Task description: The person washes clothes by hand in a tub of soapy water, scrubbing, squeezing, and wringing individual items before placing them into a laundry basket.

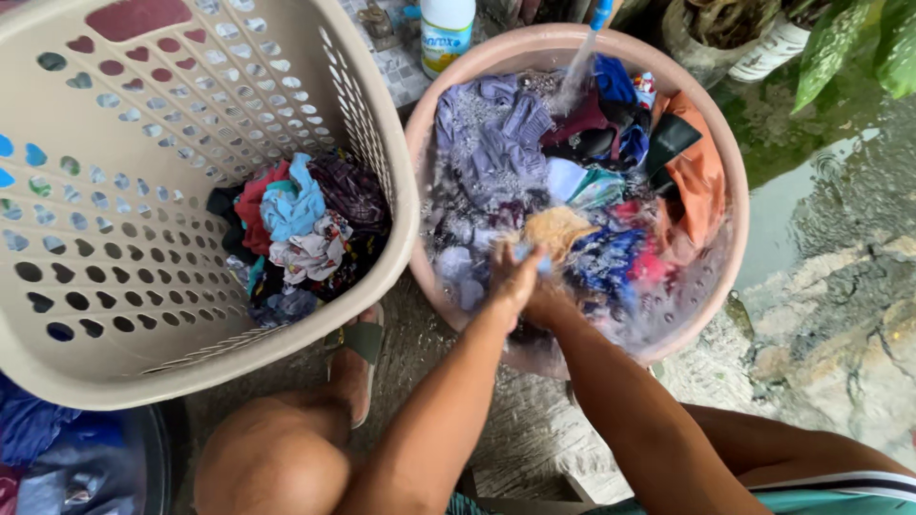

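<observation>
Frame centre: left hand and right hand clasped together on small pale cloth over pink basin; beige laundry basket at left.

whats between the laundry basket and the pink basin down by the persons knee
In the head view, a foot in a green sandal rests on bare wet concrete in the gap between the beige laundry basket and the pink basin.

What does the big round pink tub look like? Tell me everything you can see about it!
The pink tub is a wide, round plastic basin standing upright on wet ground, right beside a beige laundry basket. It is full of soapy water and mixed wet clothes: purple, blue, orange, red. A thin stream of water pours in at the far side. Both hands, the left hand and right hand, are pressed together in the tub near its front edge, scrubbing cloth.
</observation>
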